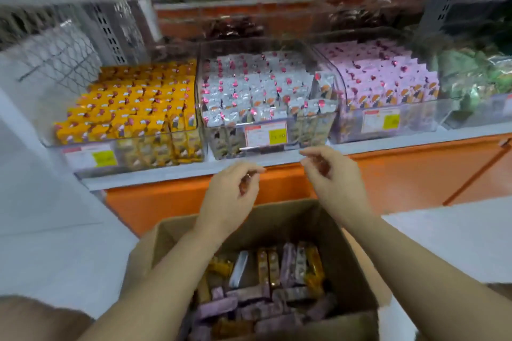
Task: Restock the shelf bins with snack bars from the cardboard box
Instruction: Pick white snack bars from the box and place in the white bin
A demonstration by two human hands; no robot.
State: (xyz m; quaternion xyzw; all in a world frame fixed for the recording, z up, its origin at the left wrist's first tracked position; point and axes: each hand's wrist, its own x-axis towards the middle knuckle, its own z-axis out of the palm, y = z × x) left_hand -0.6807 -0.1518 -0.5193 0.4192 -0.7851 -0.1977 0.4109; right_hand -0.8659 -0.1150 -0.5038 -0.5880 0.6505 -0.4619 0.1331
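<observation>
Open brown cardboard box [357,266] — loose purple, yellow and silver snack bars [277,302] inside. White shelf [166,176]: three clear plastic bins [313,130] side by side — yellow packs [133,108], silver packs [257,91], lilac packs [388,77]. Left hand [231,194] and right hand [333,178] above the box, fingers loosely curled, holding nothing.

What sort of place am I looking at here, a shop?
Most likely a shop's snack aisle: clear shelf bins packed with neat rows of snack bars, a price label on the middle bin's front, and an open cardboard box of mixed bars below.
</observation>
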